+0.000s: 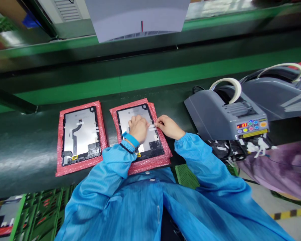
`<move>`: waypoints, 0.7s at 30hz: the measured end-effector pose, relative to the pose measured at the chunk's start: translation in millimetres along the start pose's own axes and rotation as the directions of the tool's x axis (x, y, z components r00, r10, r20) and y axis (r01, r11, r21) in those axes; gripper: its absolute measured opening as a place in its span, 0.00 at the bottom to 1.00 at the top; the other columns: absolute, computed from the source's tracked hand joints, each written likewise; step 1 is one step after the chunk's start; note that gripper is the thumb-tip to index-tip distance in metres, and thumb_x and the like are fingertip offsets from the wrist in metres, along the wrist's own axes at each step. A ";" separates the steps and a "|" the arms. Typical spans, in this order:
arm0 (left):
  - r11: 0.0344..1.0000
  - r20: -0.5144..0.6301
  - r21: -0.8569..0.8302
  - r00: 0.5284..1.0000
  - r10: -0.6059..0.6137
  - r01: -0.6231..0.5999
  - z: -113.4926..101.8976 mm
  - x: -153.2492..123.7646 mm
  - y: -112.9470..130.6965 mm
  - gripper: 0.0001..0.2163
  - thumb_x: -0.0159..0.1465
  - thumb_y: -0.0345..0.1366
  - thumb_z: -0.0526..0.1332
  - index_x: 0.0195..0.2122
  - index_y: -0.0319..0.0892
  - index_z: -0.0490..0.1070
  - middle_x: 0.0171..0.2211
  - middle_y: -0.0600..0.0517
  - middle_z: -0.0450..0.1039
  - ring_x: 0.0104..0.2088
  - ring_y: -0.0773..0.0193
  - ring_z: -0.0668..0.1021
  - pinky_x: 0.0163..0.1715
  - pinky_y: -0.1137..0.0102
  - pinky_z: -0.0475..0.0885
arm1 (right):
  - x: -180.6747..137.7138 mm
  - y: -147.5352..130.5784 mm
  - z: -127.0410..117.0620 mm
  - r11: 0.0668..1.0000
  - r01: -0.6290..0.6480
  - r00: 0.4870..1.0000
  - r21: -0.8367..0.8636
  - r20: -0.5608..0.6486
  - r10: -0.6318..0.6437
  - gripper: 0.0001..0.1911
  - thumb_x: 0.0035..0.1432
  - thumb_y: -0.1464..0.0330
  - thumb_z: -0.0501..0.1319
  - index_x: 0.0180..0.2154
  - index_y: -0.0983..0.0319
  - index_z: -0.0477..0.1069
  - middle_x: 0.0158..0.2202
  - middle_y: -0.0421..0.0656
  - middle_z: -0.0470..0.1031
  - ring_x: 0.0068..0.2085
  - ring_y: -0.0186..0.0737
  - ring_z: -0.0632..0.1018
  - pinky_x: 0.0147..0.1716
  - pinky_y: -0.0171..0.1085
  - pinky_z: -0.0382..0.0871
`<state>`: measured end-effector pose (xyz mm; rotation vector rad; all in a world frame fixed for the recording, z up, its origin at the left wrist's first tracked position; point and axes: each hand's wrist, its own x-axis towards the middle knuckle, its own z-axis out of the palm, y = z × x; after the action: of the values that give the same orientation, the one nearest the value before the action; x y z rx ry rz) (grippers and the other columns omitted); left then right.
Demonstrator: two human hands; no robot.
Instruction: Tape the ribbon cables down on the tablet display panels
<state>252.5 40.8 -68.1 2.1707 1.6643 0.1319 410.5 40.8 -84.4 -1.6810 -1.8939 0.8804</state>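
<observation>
A tablet screen panel [154,152], silver-backed with a black border, lies on pink bubble wrap [150,163] in front of me. My left hand [138,129], a blue band at its wrist, rests over the middle of the panel with curled fingers; what they grip, if anything, is hidden. At the panel's right edge my right hand [168,127] pinches a small strip of white tape [152,126] between thumb and fingertips. Several other white tape pieces stick along that edge. Part of the panel is covered by my left hand and sleeve.
To the left, a second screen panel [86,134] lies on its own pink bubble wrap [104,135]. A grey tape dispenser [210,113] with a lit display stands at the right, another dispenser [278,93] beyond it. Green crates [45,214] sit below the dark bench [15,144].
</observation>
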 end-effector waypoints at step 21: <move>0.998 -0.161 0.041 0.987 -0.031 0.038 -6.6 -11.2 -11.5 0.06 0.61 0.37 0.60 0.38 0.44 0.73 0.43 0.44 0.69 0.48 0.48 0.67 0.45 0.56 0.63 | -50.8 -2.5 23.6 0.910 0.115 0.983 -0.399 -0.085 -0.162 0.23 0.58 0.77 0.48 0.52 0.65 0.70 0.45 0.54 0.71 0.45 0.50 0.68 0.45 0.45 0.63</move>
<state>236.8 34.3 -64.4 2.2133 1.8067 0.2691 399.8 -13.1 -95.0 -1.7427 -2.1821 0.3495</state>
